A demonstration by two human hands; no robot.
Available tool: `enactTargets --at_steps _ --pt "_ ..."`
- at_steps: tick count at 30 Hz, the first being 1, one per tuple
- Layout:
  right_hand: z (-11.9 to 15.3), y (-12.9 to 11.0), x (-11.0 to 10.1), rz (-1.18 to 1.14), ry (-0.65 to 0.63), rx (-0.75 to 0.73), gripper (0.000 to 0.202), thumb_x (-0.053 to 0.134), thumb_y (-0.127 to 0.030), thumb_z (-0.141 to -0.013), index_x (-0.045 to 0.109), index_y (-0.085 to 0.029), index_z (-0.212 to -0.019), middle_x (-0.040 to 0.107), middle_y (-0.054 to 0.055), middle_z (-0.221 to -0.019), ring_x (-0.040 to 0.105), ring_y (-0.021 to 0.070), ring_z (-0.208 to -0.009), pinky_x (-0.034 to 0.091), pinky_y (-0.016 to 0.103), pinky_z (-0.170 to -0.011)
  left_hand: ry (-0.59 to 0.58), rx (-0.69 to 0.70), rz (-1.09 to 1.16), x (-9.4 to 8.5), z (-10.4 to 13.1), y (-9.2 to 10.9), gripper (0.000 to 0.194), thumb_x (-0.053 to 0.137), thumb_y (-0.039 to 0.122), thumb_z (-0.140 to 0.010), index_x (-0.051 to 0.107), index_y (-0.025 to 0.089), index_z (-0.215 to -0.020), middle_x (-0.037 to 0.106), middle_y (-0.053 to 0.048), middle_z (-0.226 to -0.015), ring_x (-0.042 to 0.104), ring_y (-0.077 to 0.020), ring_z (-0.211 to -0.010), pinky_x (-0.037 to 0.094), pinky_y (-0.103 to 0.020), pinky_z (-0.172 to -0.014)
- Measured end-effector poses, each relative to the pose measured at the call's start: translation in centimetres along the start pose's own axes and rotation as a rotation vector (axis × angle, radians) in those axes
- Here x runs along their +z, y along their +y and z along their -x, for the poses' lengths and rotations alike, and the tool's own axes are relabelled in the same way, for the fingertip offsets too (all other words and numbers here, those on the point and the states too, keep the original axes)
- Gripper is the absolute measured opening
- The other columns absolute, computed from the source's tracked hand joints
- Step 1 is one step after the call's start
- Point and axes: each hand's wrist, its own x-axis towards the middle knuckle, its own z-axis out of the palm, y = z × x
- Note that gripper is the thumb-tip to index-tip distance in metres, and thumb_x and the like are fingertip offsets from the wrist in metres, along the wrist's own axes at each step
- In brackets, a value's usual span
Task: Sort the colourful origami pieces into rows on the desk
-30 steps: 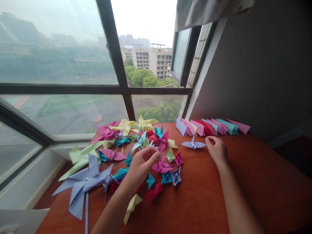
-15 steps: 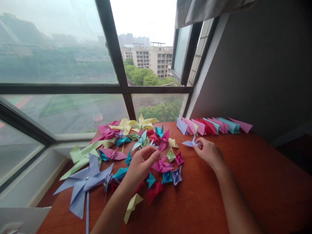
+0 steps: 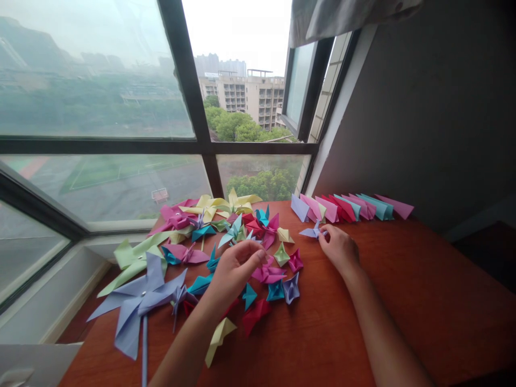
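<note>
Our right hand point(image 3: 341, 249) is reaching farther left than a second ago, its grip pinching the lavender folded-paper crane point(image 3: 310, 232) in front of the multicoloured folded-paper row point(image 3: 343, 208); left of that row, our left hand point(image 3: 234, 267) is curling, its closure we cannot tell.

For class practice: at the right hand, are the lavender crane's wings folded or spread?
One wing spread: the crane shows it jutting sideways. Other wing: cannot tell, behind the right hand.

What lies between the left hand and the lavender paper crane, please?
In the head view, a green pointed paper piece, a yellow folded paper piece, then bare brown wooden table up to the crane.
</note>
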Motion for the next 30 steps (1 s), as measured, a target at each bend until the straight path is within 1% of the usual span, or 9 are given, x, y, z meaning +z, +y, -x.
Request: enactTargets --at_steps 4,8,21,23,26,28,30 --pt "-0.3 0.0 0.6 -0.01 0.045 -0.011 0.01 0.058 -0.024 -0.088 0.066 -0.022 -0.093 0.071 0.004 -0.095 0.06 0.0178 -0.08 0.03 0.027 -0.061 -0.001 0.003 -0.008 -0.1 0.0 -0.2 0.023 0.064 0.038 -0.087 0.066 0.016 -0.081 0.064 -0.002 -0.076 0.058 -0.0156 -0.071 0.046 -0.024 -0.066" --pt "-0.4 0.0 0.9 -0.025 0.069 -0.01 0.009 0.06 -0.024 -0.087 0.066 -0.022 -0.093 0.071 0.003 -0.093 0.059 0.0168 -0.079 0.03 0.027 -0.061 0.005 0.009 -0.011 -0.2 0.0 -0.3 0.022 0.064 0.037 -0.087 0.066 0.016 -0.082 0.065 -0.002 -0.077 0.058 -0.0154 -0.072 0.046 -0.024 -0.067" --pt "0.0 0.2 0.5 -0.079 0.059 0.011 0.016 0.064 -0.028 -0.084 0.065 -0.023 -0.099 0.069 0.001 -0.081 0.059 0.0172 -0.073 0.029 0.026 -0.058 0.015 0.002 0.0 -0.2 0.0 -0.1 0.021 0.064 0.036 -0.087 0.065 0.015 -0.082 0.066 -0.003 -0.079 0.06 -0.0153 -0.075 0.046 -0.023 -0.067" --pt "0.0 0.2 0.3 -0.091 0.097 0.014 0.02 0.064 -0.03 -0.084 0.065 -0.022 -0.102 0.069 0.001 -0.078 0.06 0.0179 -0.072 0.03 0.026 -0.058 0.017 0.001 -0.002 -0.3 0.0 0.0 0.021 0.063 0.036 -0.087 0.065 0.015 -0.083 0.066 -0.003 -0.078 0.06 -0.0154 -0.075 0.047 -0.023 -0.067" --pt "0.2 -0.1 -0.3 -0.14 0.218 0.0 0.022 0.061 -0.035 -0.086 0.066 -0.021 -0.102 0.069 0.002 -0.076 0.062 0.0192 -0.071 0.035 0.027 -0.06 0.037 0.01 -0.026 -0.9 0.0 0.0 0.022 0.062 0.037 -0.088 0.065 0.016 -0.084 0.066 -0.002 -0.078 0.062 -0.0161 -0.075 0.048 -0.024 -0.068" --pt "0.4 -0.5 -0.8 -0.203 0.301 -0.035 0.022 0.057 -0.037 -0.088 0.066 -0.02 -0.099 0.07 0.003 -0.077 0.063 0.0194 -0.071 0.039 0.028 -0.064 0.087 0.037 -0.111 -1.8 -0.2 -0.2 0.022 0.062 0.038 -0.088 0.065 0.016 -0.085 0.066 -0.002 -0.079 0.062 -0.0162 -0.075 0.048 -0.024 -0.068" --pt "0.6 -1.2 -1.2 -0.279 0.344 -0.099 0.022 0.054 -0.036 -0.09 0.067 -0.02 -0.096 0.07 0.004 -0.079 0.064 0.0192 -0.072 0.043 0.028 -0.068 0.165 0.078 -0.255 -2.9 -0.3 -0.6 0.022 0.061 0.038 -0.088 0.065 0.017 -0.086 0.066 -0.001 -0.079 0.061 -0.0158 -0.073 0.047 -0.024 -0.067"
